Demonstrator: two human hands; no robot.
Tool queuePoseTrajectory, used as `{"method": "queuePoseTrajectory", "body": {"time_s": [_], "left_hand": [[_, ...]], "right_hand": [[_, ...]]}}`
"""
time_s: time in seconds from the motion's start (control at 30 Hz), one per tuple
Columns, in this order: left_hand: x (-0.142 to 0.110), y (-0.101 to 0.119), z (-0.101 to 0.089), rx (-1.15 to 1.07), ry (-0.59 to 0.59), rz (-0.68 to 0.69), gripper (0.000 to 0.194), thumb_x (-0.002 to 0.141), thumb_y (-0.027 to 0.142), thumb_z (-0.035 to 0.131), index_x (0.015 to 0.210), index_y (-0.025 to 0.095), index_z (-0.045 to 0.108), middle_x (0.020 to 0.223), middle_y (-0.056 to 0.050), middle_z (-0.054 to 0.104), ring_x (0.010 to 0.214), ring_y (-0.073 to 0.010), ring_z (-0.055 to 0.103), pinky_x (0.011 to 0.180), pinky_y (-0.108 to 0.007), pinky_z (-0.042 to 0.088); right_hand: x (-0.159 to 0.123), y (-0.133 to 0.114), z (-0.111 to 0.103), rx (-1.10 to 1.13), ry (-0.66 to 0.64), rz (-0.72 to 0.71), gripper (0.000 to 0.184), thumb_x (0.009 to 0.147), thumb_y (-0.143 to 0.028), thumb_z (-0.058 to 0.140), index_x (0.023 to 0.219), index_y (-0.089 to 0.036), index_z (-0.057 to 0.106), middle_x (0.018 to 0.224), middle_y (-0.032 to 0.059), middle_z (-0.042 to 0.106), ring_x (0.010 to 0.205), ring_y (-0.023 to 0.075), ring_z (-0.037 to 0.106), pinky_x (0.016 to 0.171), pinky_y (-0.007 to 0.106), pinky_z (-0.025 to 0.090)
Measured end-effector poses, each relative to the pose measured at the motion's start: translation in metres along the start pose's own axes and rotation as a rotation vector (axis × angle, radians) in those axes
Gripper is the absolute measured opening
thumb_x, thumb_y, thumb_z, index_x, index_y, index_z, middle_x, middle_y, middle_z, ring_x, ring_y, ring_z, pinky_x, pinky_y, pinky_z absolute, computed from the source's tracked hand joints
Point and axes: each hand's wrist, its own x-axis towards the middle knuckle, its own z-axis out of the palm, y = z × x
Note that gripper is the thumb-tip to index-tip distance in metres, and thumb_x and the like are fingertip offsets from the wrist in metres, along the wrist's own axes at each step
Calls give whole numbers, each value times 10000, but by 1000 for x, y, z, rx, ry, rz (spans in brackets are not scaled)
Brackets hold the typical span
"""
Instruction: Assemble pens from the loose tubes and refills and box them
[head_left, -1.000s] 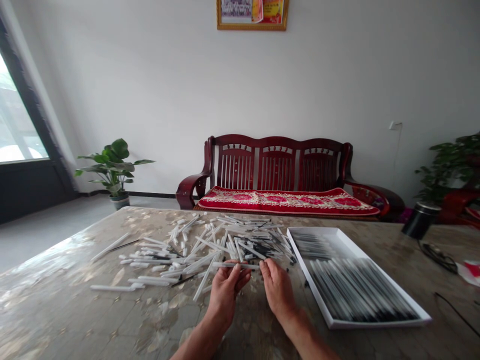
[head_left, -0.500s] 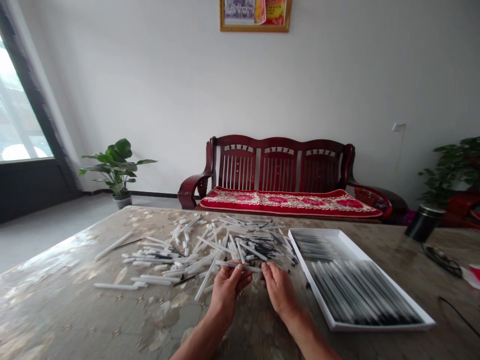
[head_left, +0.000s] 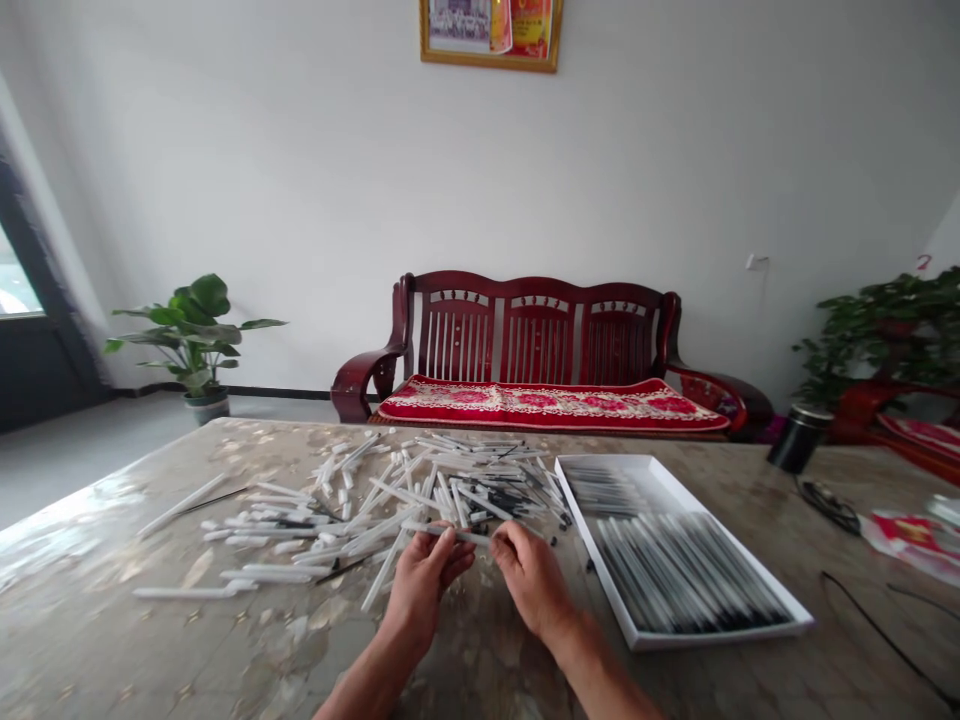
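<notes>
A pale, translucent pen (head_left: pixel 466 536) lies crosswise between my two hands, just above the table. My left hand (head_left: pixel 424 570) is closed on its left part, thumb on top. At the pen's right end, the fingers of my right hand (head_left: pixel 529 570) are pinched together; whether a small part sits in them is hidden. Beyond the hands spreads a loose heap of white pen barrels (head_left: pixel 352 540), caps and dark refills (head_left: pixel 502 492). To the right stands a shallow white box (head_left: pixel 631 632) with rows of pens (head_left: pixel 690 570) laid side by side.
The patterned table (head_left: pixel 247 660) reaches out to a red wooden bench (head_left: pixel 536 330). Right of the box are a black canister (head_left: pixel 799 440), a dark cable (head_left: pixel 829 508) and a red-and-white packet (head_left: pixel 915 535). Potted plants (head_left: pixel 199 330) stand beyond the table.
The view has turned a little to the right, so everything sits further left in the picture. Both hands remain at the pen, in nearly the same pose.
</notes>
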Motion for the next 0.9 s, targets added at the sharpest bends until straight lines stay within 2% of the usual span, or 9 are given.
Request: {"method": "queuePoseTrajectory", "body": {"time_s": [0.07, 0.1, 0.23, 0.3, 0.43, 0.53, 0.63, 0.73, 0.9], "left_hand": [[1, 1, -2, 14, -13, -7, 393, 598, 290, 885, 848, 171, 607, 777, -32, 744, 656, -156, 716, 639, -247, 602], [1, 2, -3, 23, -26, -5, 419, 575, 310, 896, 848, 172, 609, 762, -27, 739, 651, -156, 713, 636, -246, 600], [1, 9, -5, 94, -123, 42, 447, 546, 392, 900, 827, 174, 629, 757, -15, 728, 630, -150, 692, 619, -253, 592], [1, 11, -4, 140, -171, 66, 415, 575, 409, 883, 817, 175, 641, 792, -20, 729, 644, -149, 686, 608, -253, 586], [-2, 9, -1, 210, -229, 97, 398, 603, 446, 860, 807, 175, 653, 802, -32, 730, 671, -167, 681, 581, -261, 573], [-4, 4, 2, 253, -250, 92, 429, 582, 477, 862, 801, 173, 653, 768, -38, 728, 657, -177, 682, 572, -271, 566], [-6, 2, 4, 271, -256, 51, 475, 552, 473, 876, 851, 184, 647, 780, -43, 735, 664, -189, 700, 580, -276, 560], [-5, 3, 4, 293, -247, 15, 499, 538, 466, 878, 879, 192, 637, 805, -53, 741, 649, -185, 701, 564, -267, 543], [-3, 4, 4, 342, -169, 52, 441, 557, 491, 838, 805, 189, 633, 724, -36, 715, 585, -167, 672, 500, -230, 493]], "right_hand": [[-1, -3, -1, -1, -1, -13, 352, 929, -434, 460, 705, -208, 611, 662, 20, 649, 640, 154, 589, 587, 235, 386], [-1, -4, 0, 46, -32, 38, 379, 931, -440, 442, 671, -209, 593, 601, 6, 613, 575, 142, 559, 546, 229, 377], [3, -1, -2, 363, -344, 378, 464, 943, -495, 349, 653, -210, 572, 449, -58, 473, 346, 104, 394, 369, 212, 270], [8, 0, -8, 383, -440, 383, 411, 927, -458, 390, 712, -195, 621, 512, -45, 554, 378, 104, 447, 376, 201, 281], [15, -6, -28, 141, -355, 102, 165, 789, -248, 570, 781, -196, 726, 709, -19, 711, 636, 129, 610, 551, 197, 380], [16, -11, -40, -22, -320, 21, 143, 727, -197, 605, 728, -211, 748, 702, -18, 726, 683, 146, 626, 583, 210, 368], [16, -11, -53, -106, -316, 24, 135, 744, -233, 609, 679, -209, 725, 637, -20, 699, 618, 139, 592, 528, 211, 320], [19, -3, -77, -173, -280, 77, 171, 773, -273, 596, 641, -201, 679, 608, -20, 668, 590, 134, 562, 506, 211, 285], [8, 24, -136, -504, -61, 294, 156, 773, -205, 538, 645, -218, 625, 640, 3, 665, 628, 159, 583, 529, 244, 257]]}}
